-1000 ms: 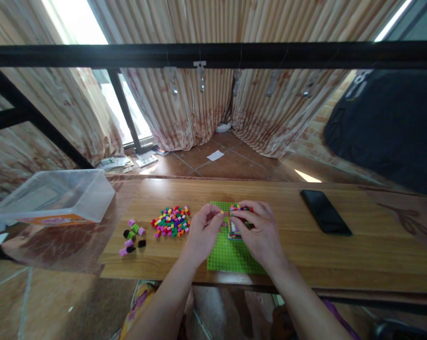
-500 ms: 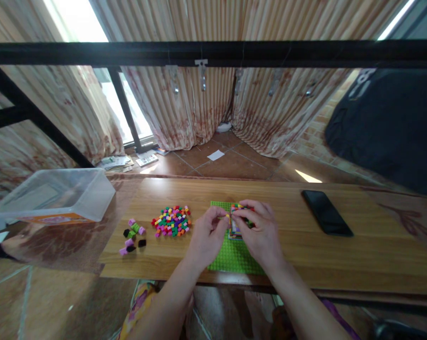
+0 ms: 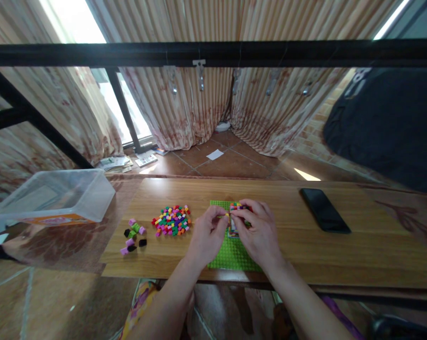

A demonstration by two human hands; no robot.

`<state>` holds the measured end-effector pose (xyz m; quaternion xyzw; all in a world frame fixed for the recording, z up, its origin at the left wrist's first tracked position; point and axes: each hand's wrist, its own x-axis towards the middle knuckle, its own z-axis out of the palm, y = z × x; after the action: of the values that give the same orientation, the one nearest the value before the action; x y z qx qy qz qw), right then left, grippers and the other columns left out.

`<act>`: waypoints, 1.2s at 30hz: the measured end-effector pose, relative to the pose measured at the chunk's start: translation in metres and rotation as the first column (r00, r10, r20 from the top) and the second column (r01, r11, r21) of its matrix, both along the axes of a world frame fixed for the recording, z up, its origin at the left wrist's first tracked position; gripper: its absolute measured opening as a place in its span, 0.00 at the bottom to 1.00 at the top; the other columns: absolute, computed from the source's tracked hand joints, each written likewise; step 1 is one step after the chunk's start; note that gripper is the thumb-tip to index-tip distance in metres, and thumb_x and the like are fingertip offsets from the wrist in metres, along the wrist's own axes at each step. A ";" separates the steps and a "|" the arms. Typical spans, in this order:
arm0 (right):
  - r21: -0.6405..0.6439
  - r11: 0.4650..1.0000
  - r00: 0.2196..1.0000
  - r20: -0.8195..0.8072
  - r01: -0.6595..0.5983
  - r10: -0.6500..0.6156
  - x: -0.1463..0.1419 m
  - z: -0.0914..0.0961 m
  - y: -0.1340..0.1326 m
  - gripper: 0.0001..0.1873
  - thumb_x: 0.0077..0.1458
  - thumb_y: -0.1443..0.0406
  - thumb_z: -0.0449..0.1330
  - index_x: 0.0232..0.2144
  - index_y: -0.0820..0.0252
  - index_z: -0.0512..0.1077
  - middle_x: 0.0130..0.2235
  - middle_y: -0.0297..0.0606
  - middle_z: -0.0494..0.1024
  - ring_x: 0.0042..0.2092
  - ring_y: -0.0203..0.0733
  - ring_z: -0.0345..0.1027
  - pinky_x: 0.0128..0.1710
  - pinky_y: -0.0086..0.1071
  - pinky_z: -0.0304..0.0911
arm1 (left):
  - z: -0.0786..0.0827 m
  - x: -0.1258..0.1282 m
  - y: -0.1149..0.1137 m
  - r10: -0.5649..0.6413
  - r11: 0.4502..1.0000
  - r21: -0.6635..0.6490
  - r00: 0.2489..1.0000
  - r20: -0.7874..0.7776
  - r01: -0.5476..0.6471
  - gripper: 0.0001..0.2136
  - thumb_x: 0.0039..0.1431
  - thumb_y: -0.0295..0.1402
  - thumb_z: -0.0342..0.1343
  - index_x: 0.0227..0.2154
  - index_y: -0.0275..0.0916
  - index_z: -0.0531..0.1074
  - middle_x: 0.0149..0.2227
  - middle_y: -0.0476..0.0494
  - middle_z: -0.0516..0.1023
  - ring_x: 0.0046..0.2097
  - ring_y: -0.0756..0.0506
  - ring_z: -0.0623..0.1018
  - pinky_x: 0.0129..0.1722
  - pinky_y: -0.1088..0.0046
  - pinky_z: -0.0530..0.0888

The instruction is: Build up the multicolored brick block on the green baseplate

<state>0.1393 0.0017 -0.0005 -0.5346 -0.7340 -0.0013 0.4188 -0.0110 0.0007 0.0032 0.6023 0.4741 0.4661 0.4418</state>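
Note:
A green studded baseplate (image 3: 231,255) lies on the wooden table (image 3: 341,245) near its front edge. On it stands a small multicoloured block build (image 3: 234,222), mostly hidden by my hands. My left hand (image 3: 208,235) pinches a tiny yellow piece at the build's left side. My right hand (image 3: 258,231) is curled over the top of the build, fingers closed on it. A pile of small coloured bricks (image 3: 171,220) lies left of the plate. A looser cluster of pink, green and black bricks (image 3: 132,235) sits further left.
A clear plastic tub (image 3: 54,196) stands at the left end of the table. A black phone (image 3: 324,210) lies at the right. A black metal rail (image 3: 213,52) crosses above, with curtains, tiled floor and a dark bag (image 3: 387,123) beyond.
My left hand has moved slightly right, closing in on the build beside my right hand. The bricks, tub and phone have stayed put.

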 end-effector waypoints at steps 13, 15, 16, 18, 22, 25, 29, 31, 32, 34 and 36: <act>-0.064 0.997 0.882 -0.472 -0.036 0.002 0.016 0.011 0.001 0.08 0.58 0.63 0.58 0.37 0.53 0.78 0.42 0.39 0.78 0.45 0.43 0.71 0.48 0.42 0.66 | 0.001 0.001 0.004 0.024 0.997 -0.075 0.971 0.237 -0.006 0.05 0.55 0.33 0.59 0.33 0.37 0.72 0.30 0.48 0.77 0.32 0.50 0.76 0.34 0.75 0.75; -0.074 0.992 0.876 -0.480 -0.100 0.052 0.015 0.013 0.000 0.08 0.59 0.63 0.58 0.37 0.53 0.78 0.40 0.38 0.79 0.43 0.42 0.72 0.46 0.40 0.67 | 0.004 0.002 0.003 -0.003 0.996 -0.082 0.969 0.248 0.024 0.06 0.55 0.33 0.60 0.33 0.37 0.73 0.31 0.48 0.78 0.32 0.50 0.76 0.35 0.74 0.75; -0.079 0.987 0.882 -0.464 -0.137 0.085 0.014 0.014 -0.002 0.08 0.59 0.63 0.59 0.37 0.52 0.78 0.40 0.37 0.79 0.43 0.42 0.72 0.45 0.39 0.67 | 0.005 0.002 0.002 -0.018 0.996 -0.083 0.968 0.249 0.040 0.06 0.55 0.33 0.60 0.33 0.37 0.73 0.31 0.47 0.78 0.32 0.50 0.76 0.35 0.74 0.75; -0.086 0.976 0.898 -0.413 -0.200 0.148 0.011 0.016 -0.005 0.08 0.59 0.63 0.59 0.39 0.52 0.77 0.41 0.37 0.79 0.44 0.41 0.71 0.46 0.39 0.66 | 0.008 0.003 0.001 -0.047 0.995 -0.077 0.966 0.256 0.068 0.06 0.55 0.33 0.59 0.34 0.37 0.74 0.32 0.46 0.79 0.33 0.49 0.77 0.36 0.73 0.76; -0.083 0.969 0.922 -0.336 -0.234 0.194 0.009 0.017 -0.007 0.08 0.59 0.62 0.60 0.41 0.51 0.77 0.41 0.37 0.80 0.46 0.43 0.71 0.46 0.41 0.67 | 0.011 0.006 -0.001 -0.096 0.992 -0.051 0.956 0.278 0.115 0.05 0.56 0.32 0.59 0.35 0.37 0.74 0.34 0.45 0.80 0.34 0.49 0.78 0.36 0.73 0.76; -0.056 0.974 0.932 -0.305 -0.221 0.194 0.009 0.015 -0.006 0.07 0.58 0.62 0.61 0.39 0.50 0.78 0.41 0.37 0.80 0.45 0.43 0.72 0.46 0.41 0.67 | 0.011 0.008 -0.002 -0.089 0.993 -0.049 0.954 0.285 0.107 0.05 0.56 0.32 0.58 0.35 0.37 0.75 0.32 0.46 0.79 0.32 0.50 0.77 0.35 0.74 0.76; -0.011 0.983 0.944 -0.282 -0.181 0.171 0.007 0.013 -0.007 0.07 0.58 0.61 0.60 0.36 0.49 0.78 0.38 0.36 0.80 0.43 0.44 0.72 0.44 0.42 0.67 | 0.013 0.013 -0.004 -0.050 0.991 -0.099 0.946 0.320 0.086 0.06 0.55 0.33 0.59 0.35 0.37 0.74 0.32 0.46 0.80 0.30 0.51 0.77 0.33 0.74 0.76; -0.009 0.986 0.945 -0.288 -0.166 0.157 0.008 0.014 -0.007 0.06 0.58 0.60 0.60 0.35 0.49 0.79 0.37 0.36 0.80 0.42 0.44 0.73 0.44 0.42 0.67 | 0.013 0.016 -0.004 -0.033 0.987 -0.134 0.935 0.352 0.085 0.08 0.54 0.34 0.60 0.35 0.37 0.73 0.33 0.46 0.80 0.29 0.51 0.77 0.33 0.74 0.76; -0.014 0.987 0.945 -0.291 -0.162 0.151 0.011 0.015 -0.006 0.06 0.58 0.60 0.60 0.34 0.49 0.79 0.37 0.36 0.80 0.41 0.43 0.72 0.44 0.42 0.67 | 0.014 0.017 -0.004 -0.025 0.986 -0.143 0.932 0.361 0.082 0.08 0.54 0.34 0.60 0.36 0.37 0.72 0.33 0.46 0.80 0.30 0.50 0.77 0.33 0.74 0.76; -0.024 0.990 0.942 -0.312 -0.139 0.124 0.019 0.018 -0.004 0.06 0.57 0.60 0.61 0.33 0.50 0.79 0.37 0.36 0.80 0.41 0.43 0.72 0.45 0.42 0.67 | 0.013 0.017 -0.002 0.010 0.992 -0.123 0.941 0.339 0.033 0.07 0.54 0.33 0.59 0.36 0.37 0.72 0.33 0.46 0.80 0.31 0.50 0.78 0.34 0.73 0.76; -0.030 0.996 0.924 -0.378 -0.083 0.065 0.031 0.021 0.000 0.06 0.56 0.60 0.61 0.32 0.51 0.79 0.37 0.37 0.80 0.42 0.43 0.72 0.46 0.42 0.67 | 0.012 0.013 0.001 0.079 0.997 -0.043 0.965 0.249 -0.070 0.05 0.55 0.31 0.58 0.35 0.37 0.73 0.32 0.46 0.79 0.33 0.49 0.77 0.35 0.74 0.75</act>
<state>0.1701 0.0013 0.0202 -0.5062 -0.6597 0.1339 0.5391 0.0022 0.0013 0.0151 0.5127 0.4445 0.5468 0.4905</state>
